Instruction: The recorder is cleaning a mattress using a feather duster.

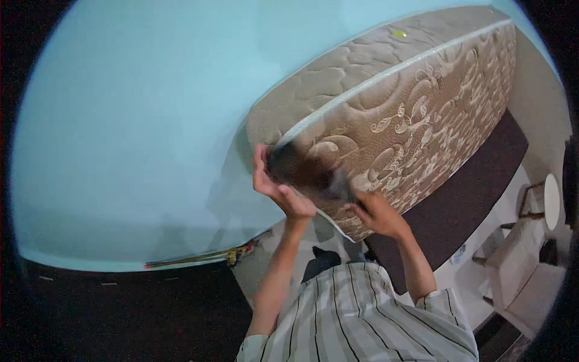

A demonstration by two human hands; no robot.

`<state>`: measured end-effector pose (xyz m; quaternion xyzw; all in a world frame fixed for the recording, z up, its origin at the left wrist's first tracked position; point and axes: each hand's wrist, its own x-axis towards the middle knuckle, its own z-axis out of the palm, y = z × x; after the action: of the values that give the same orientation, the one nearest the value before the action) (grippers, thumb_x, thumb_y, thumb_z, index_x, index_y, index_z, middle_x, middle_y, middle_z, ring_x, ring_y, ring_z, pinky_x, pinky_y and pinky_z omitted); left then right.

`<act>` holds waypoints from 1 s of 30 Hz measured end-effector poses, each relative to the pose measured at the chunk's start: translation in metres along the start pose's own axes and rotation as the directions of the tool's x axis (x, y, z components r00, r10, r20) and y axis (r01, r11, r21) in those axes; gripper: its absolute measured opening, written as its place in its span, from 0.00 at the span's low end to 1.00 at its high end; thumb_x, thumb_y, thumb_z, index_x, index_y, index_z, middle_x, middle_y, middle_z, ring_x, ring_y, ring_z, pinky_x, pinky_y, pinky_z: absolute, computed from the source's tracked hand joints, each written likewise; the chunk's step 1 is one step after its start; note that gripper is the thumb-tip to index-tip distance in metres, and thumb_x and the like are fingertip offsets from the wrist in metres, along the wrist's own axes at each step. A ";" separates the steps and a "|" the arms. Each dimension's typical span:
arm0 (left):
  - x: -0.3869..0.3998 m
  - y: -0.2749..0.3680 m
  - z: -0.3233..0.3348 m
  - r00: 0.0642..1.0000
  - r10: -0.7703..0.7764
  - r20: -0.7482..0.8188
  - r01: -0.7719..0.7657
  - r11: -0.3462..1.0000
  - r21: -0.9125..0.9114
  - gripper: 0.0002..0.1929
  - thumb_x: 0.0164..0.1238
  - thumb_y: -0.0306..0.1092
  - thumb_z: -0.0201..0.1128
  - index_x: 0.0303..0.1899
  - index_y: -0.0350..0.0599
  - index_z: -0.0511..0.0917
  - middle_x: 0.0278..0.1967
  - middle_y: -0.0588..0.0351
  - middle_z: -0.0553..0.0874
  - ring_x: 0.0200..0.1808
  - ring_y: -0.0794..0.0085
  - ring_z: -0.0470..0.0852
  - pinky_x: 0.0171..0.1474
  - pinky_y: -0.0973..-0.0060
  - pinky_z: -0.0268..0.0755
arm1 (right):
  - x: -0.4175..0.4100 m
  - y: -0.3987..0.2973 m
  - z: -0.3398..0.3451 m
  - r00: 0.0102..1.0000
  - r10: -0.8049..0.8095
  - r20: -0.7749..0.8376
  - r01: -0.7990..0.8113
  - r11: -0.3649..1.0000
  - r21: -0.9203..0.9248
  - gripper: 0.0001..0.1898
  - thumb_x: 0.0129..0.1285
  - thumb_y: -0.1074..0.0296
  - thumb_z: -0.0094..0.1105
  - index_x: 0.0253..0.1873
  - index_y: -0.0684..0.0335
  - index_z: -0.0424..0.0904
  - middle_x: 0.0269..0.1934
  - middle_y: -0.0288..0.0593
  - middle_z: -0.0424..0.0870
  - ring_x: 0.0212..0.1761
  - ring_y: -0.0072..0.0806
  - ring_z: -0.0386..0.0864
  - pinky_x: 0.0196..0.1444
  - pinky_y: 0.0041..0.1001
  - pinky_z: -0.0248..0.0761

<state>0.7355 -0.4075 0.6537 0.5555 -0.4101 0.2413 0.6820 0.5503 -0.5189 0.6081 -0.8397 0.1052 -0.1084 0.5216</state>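
Observation:
A mattress (420,117) with a brown floral face stands tilted on its long side in front of me. A dark, motion-blurred object (312,174), possibly a brush, spans the space between my hands at its near end. My right hand (377,212) is closed around the grey end of that object. At the mattress's near left corner is my left hand (285,192), fingers raised and thumb apart. It lies against the object's far end or the mattress edge; blur hides which. White piping (393,72) runs along the mattress edge.
Behind the mattress rises a pale blue wall (135,135). Beneath it is a dark brown base (470,181). Thin rods (194,259) lie by the wall's foot, above a dark surface (126,312). A sofa (520,276) and a round white table (551,201) stand at the right.

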 end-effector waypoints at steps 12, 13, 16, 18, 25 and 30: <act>-0.145 0.084 -0.062 0.450 -0.829 0.331 0.892 0.433 -0.128 0.27 0.93 0.51 0.40 0.67 0.36 0.77 0.73 0.45 0.75 0.76 0.61 0.71 0.79 0.62 0.59 | -0.041 0.004 0.104 0.999 0.033 0.019 -0.038 0.840 0.541 0.27 0.77 0.77 0.55 0.74 0.62 0.55 0.75 0.55 0.64 0.82 0.37 0.59 0.82 0.39 0.50; -0.135 0.081 -0.071 0.464 -0.821 0.333 0.882 0.461 -0.096 0.27 0.93 0.52 0.43 0.59 0.36 0.82 0.67 0.47 0.81 0.71 0.61 0.77 0.76 0.63 0.64 | -0.040 -0.006 0.106 0.998 0.037 0.053 -0.059 0.849 0.526 0.27 0.77 0.77 0.55 0.74 0.62 0.55 0.75 0.55 0.64 0.82 0.37 0.59 0.82 0.39 0.50; -0.128 0.047 -0.095 0.373 -0.900 0.225 0.906 0.301 -0.298 0.27 0.92 0.55 0.46 0.53 0.38 0.83 0.52 0.52 0.88 0.58 0.64 0.85 0.67 0.66 0.72 | -0.016 -0.061 0.100 0.979 -0.100 0.177 0.075 0.987 0.142 0.31 0.68 0.79 0.61 0.76 0.62 0.67 0.79 0.54 0.63 0.80 0.43 0.65 0.79 0.39 0.62; -0.119 0.027 -0.100 0.303 -0.951 -0.066 0.866 0.304 -0.397 0.24 0.90 0.57 0.50 0.48 0.42 0.79 0.37 0.60 0.85 0.40 0.72 0.85 0.49 0.71 0.77 | -0.012 -0.063 0.096 0.986 -0.095 0.136 0.091 0.995 0.038 0.31 0.66 0.75 0.64 0.74 0.62 0.70 0.80 0.54 0.62 0.82 0.50 0.61 0.82 0.45 0.56; -0.132 -0.032 -0.126 0.331 -0.929 0.166 0.907 0.264 -0.329 0.22 0.89 0.57 0.54 0.45 0.47 0.77 0.29 0.69 0.71 0.27 0.83 0.66 0.29 0.77 0.58 | 0.027 -0.072 0.054 0.904 -0.332 -0.270 0.219 0.901 -0.375 0.28 0.68 0.61 0.66 0.71 0.60 0.75 0.80 0.59 0.64 0.84 0.56 0.58 0.84 0.52 0.51; -0.159 -0.040 -0.130 0.293 -0.896 0.334 0.940 0.207 -0.271 0.25 0.89 0.59 0.52 0.51 0.42 0.80 0.32 0.61 0.75 0.33 0.75 0.73 0.40 0.68 0.67 | 0.077 -0.092 0.050 0.690 -0.604 -0.399 0.256 0.720 -0.645 0.35 0.74 0.49 0.62 0.76 0.67 0.69 0.82 0.60 0.60 0.87 0.55 0.53 0.85 0.55 0.44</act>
<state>0.7178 -0.2736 0.4939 0.5395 -0.0759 -0.3334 0.7694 0.6442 -0.4588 0.6746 -0.8744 0.0767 -0.4515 0.1603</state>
